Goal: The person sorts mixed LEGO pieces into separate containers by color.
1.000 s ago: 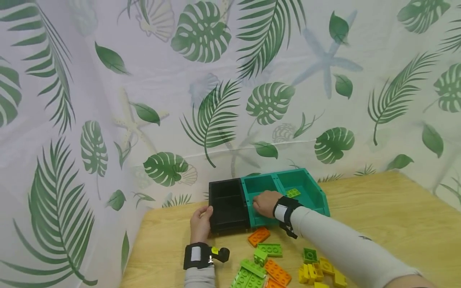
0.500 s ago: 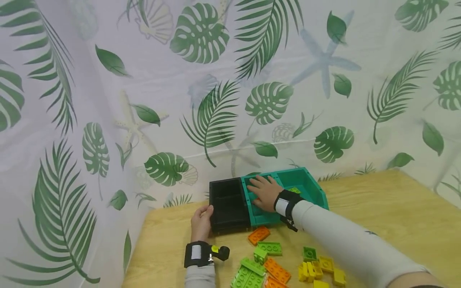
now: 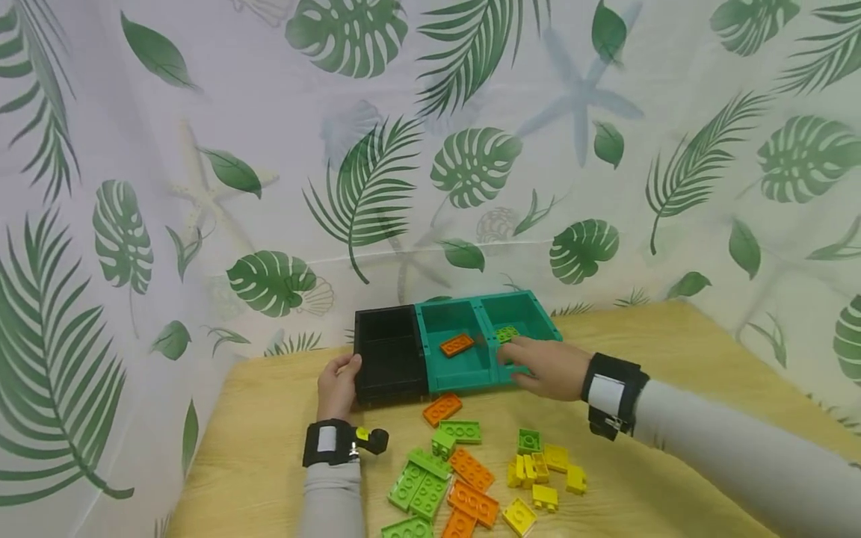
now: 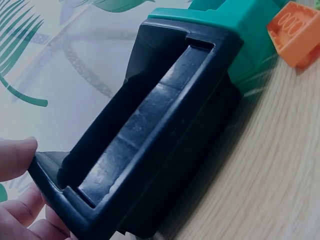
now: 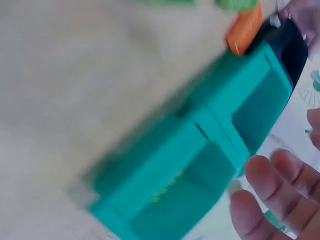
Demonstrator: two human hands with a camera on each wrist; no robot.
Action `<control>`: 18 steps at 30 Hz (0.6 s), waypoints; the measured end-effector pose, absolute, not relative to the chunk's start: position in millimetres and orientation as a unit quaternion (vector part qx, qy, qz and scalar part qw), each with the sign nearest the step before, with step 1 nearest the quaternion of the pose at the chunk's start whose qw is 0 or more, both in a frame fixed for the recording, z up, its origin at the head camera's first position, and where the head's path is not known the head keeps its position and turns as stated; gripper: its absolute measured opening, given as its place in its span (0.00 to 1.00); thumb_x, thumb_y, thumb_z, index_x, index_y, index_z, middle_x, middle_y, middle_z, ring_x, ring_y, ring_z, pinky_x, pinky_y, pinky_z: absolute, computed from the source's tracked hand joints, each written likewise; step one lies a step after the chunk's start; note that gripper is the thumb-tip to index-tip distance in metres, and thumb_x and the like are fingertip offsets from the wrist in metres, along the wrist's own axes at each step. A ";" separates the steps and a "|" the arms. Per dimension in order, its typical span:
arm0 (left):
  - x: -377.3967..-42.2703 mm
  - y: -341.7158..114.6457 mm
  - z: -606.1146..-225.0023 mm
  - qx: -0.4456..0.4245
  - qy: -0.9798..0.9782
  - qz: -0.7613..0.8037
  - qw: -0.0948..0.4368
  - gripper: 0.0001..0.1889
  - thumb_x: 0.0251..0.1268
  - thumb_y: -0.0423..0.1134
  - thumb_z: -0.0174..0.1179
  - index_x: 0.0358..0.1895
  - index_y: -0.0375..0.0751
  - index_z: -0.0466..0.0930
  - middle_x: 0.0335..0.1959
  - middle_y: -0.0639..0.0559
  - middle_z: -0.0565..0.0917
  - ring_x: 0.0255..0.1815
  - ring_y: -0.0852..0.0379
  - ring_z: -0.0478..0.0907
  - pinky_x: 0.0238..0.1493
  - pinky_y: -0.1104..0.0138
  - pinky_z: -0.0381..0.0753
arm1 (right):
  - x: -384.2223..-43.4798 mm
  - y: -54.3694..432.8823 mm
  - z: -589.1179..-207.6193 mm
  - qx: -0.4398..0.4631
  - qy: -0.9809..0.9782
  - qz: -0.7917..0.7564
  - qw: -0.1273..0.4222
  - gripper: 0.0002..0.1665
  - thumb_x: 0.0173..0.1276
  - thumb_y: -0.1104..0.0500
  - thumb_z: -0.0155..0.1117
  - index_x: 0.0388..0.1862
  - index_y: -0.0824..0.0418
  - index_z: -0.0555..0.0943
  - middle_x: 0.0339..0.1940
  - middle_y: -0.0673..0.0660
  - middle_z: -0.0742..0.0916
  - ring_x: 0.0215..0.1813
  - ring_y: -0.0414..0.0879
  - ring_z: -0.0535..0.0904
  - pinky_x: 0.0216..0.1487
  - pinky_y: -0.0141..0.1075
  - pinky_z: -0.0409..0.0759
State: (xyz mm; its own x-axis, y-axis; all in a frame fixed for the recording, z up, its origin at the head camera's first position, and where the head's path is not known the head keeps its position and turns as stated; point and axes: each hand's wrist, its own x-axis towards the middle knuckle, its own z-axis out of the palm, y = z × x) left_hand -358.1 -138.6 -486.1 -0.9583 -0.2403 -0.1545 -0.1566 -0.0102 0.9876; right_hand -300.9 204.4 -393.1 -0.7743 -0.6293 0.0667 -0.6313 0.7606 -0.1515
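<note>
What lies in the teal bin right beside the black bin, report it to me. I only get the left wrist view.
Observer: An orange brick lies in that teal bin, the one beside the black bin.
Operator: Now give me the bin beyond it.
Observer: A lime-green brick lies in the end teal bin.
Operator: Then check what the right hand holds.
Observer: Nothing that I can see: the right wrist view shows no brick at its fingers.
</note>
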 end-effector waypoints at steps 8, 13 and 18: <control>-357.5 -138.0 -484.0 0.128 -0.722 -0.680 0.029 0.23 0.74 0.48 0.53 0.62 0.34 0.73 0.61 0.35 0.74 0.58 0.42 0.72 0.58 0.51 0.69 | -246.9 239.9 -429.1 0.301 -0.939 0.152 -0.069 0.21 0.62 0.49 0.71 0.27 0.51 0.65 0.27 0.46 0.67 0.24 0.34 0.59 0.27 0.29 0.60; -357.6 -139.5 -487.0 0.130 -0.716 -0.686 0.030 0.24 0.74 0.49 0.53 0.62 0.34 0.73 0.63 0.35 0.73 0.60 0.42 0.71 0.61 0.49 0.67 | -237.2 241.3 -454.1 0.265 -0.930 0.204 -0.152 0.20 0.59 0.48 0.72 0.25 0.50 0.68 0.27 0.43 0.69 0.26 0.33 0.65 0.27 0.28 0.62; -359.0 -139.5 -487.6 0.127 -0.718 -0.684 0.038 0.23 0.73 0.49 0.54 0.61 0.35 0.74 0.62 0.35 0.74 0.59 0.41 0.72 0.60 0.49 0.68 | -234.6 235.4 -464.6 0.245 -0.926 0.232 -0.171 0.17 0.51 0.59 0.71 0.23 0.51 0.68 0.23 0.42 0.68 0.25 0.33 0.64 0.26 0.29 0.59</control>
State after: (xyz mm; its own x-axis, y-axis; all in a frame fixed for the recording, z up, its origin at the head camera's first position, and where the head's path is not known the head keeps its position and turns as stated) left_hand -359.0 -139.5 -487.6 -0.9651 -0.2335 -0.1187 -0.1297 0.0326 0.9910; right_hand -234.6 235.4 -464.6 -0.8215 -0.5328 -0.2033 -0.3735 0.7721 -0.5142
